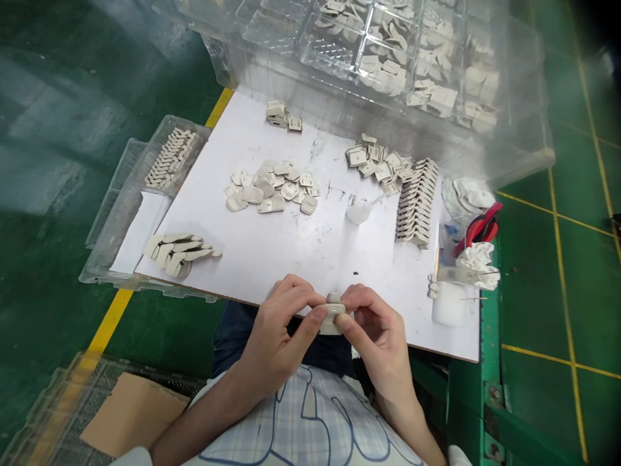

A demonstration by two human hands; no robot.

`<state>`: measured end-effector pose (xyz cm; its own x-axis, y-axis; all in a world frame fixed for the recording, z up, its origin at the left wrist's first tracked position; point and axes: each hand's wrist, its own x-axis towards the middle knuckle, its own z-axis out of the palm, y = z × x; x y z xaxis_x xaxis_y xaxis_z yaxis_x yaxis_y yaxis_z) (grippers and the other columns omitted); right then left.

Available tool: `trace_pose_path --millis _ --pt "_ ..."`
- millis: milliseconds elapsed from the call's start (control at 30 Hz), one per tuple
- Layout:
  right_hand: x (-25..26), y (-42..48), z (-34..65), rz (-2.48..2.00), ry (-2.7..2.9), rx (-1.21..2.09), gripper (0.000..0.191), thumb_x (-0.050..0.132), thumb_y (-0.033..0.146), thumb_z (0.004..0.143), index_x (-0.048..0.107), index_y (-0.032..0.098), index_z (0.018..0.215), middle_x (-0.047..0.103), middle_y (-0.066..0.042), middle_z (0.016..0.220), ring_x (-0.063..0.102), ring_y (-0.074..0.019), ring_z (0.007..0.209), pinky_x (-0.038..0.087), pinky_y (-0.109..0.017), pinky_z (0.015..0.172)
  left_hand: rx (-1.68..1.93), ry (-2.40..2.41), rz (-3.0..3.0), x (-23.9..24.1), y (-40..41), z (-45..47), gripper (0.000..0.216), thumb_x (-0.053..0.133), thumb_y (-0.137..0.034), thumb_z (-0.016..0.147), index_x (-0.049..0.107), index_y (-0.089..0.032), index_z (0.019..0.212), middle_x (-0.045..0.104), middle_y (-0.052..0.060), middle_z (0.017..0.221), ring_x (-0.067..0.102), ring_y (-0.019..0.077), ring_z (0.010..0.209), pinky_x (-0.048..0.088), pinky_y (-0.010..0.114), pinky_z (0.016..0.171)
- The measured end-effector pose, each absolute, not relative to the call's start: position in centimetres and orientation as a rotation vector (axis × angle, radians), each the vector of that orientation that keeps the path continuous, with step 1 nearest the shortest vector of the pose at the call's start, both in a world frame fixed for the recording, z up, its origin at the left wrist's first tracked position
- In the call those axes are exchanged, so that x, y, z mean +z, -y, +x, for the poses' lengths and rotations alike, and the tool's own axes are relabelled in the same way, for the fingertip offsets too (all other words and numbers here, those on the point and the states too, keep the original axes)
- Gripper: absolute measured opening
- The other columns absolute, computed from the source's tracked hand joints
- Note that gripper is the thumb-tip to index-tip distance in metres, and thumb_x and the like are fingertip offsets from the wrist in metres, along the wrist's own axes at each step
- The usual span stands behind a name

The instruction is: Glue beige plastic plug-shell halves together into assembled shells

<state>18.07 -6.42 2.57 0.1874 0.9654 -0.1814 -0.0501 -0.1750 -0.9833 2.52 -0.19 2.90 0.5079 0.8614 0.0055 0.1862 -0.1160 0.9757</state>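
Just over the front edge of the white work board, my left hand and my right hand pinch one small beige plastic part between them. Thumbs and forefingers grip it from both sides; the fingertips cover its left and right ends. Beyond my hands lies a loose pile of rounded beige plastic caps. A stack of interlocked beige parts rests at the board's left. To the right stand a long row of nested beige parts and a heap of square beige pieces.
A small white squeeze bottle with a thin spout sits mid-board. Red-handled pliers and a white tub are at the right edge. Clear divided trays rise along the back; another clear bin flanks the left side.
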Motion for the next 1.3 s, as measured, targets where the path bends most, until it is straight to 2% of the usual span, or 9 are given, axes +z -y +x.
trace_pose_path --millis 133,233,333,500,667,767,933,1133,1300 --pt "2.44 6.42 17.73 -1.444 1.069 1.098 0.007 0.066 0.024 0.094 0.065 0.025 0.088 0.059 0.001 0.079 0.054 -0.0142 0.075 0.043 -0.028 0.066 0.716 -1.001 1.594 2.9 0.03 2.93 0.025 0.055 -0.033 0.098 0.06 -0.023 0.075 0.062 0.0 0.071 0.056 0.0191 0.077 0.046 0.034 0.074" --pt "2.38 6.45 17.62 -1.483 1.118 1.033 0.007 0.067 0.025 0.093 0.065 0.024 0.087 0.059 0.001 0.078 0.054 -0.0151 0.074 0.044 -0.029 0.067 0.67 -1.037 1.554 2.77 -0.03 2.96 0.033 0.048 -0.033 0.1 0.055 -0.023 0.07 0.059 0.001 0.07 0.054 0.019 0.075 0.045 0.034 0.072" --pt "2.45 6.44 17.86 -1.495 1.056 1.114 0.013 0.066 0.032 0.094 0.064 0.023 0.085 0.059 0.0 0.077 0.054 -0.0159 0.073 0.043 -0.03 0.065 0.649 -1.007 1.496 2.71 0.02 2.69 0.038 0.04 -0.031 0.103 0.056 -0.022 0.07 0.057 0.002 0.072 0.054 0.0188 0.077 0.044 0.034 0.072" --pt "2.61 6.38 18.18 -1.47 0.966 1.226 0.017 0.065 0.036 0.094 0.063 0.022 0.084 0.059 0.0 0.076 0.051 -0.0145 0.069 0.04 -0.028 0.06 0.667 -0.941 1.448 2.88 0.15 2.6 0.037 0.039 -0.031 0.104 0.058 -0.022 0.073 0.057 0.001 0.073 0.054 0.0181 0.076 0.044 0.033 0.072" --pt "2.49 6.47 17.8 -1.506 1.208 0.997 0.007 0.064 0.023 0.094 0.064 0.024 0.087 0.059 0.001 0.077 0.054 -0.0151 0.072 0.043 -0.029 0.065 0.653 -1.031 1.508 2.72 -0.21 3.01 0.028 0.057 -0.032 0.096 0.057 -0.022 0.07 0.058 -0.001 0.071 0.055 0.0186 0.077 0.043 0.034 0.074" --pt "2.37 6.54 17.78 -1.533 1.275 0.915 0.006 0.064 0.021 0.094 0.064 0.024 0.089 0.059 0.001 0.078 0.054 -0.0153 0.073 0.042 -0.029 0.065 0.628 -1.01 1.533 2.49 -0.46 2.89 0.029 0.051 -0.03 0.098 0.059 -0.022 0.071 0.061 0.0 0.072 0.056 0.0192 0.078 0.043 0.034 0.075" --pt "2.44 6.37 18.26 -1.49 1.085 1.116 0.009 0.065 0.028 0.095 0.063 0.025 0.087 0.057 0.002 0.079 0.052 -0.0143 0.075 0.042 -0.028 0.068 0.641 -0.94 1.454 2.34 -0.28 2.38 0.036 0.04 -0.03 0.103 0.062 -0.022 0.076 0.062 0.002 0.075 0.056 0.0188 0.078 0.045 0.034 0.076" --pt "2.47 6.37 18.45 -1.429 0.909 1.289 0.012 0.067 0.035 0.095 0.065 0.025 0.088 0.058 0.003 0.08 0.05 -0.013 0.074 0.038 -0.028 0.066 0.665 -0.934 1.48 2.68 0.14 2.45 0.017 0.059 -0.028 0.096 0.067 -0.021 0.084 0.064 0.0 0.078 0.058 0.0177 0.081 0.044 0.033 0.078" --pt "2.26 6.59 18.24 -1.416 0.892 1.298 0.014 0.067 0.035 0.095 0.064 0.025 0.087 0.056 0.003 0.079 0.048 -0.0128 0.073 0.036 -0.028 0.066 0.681 -0.927 1.532 2.57 0.01 2.55 0.02 0.057 -0.025 0.097 0.066 -0.02 0.081 0.063 0.0 0.075 0.057 0.0171 0.079 0.044 0.033 0.078"
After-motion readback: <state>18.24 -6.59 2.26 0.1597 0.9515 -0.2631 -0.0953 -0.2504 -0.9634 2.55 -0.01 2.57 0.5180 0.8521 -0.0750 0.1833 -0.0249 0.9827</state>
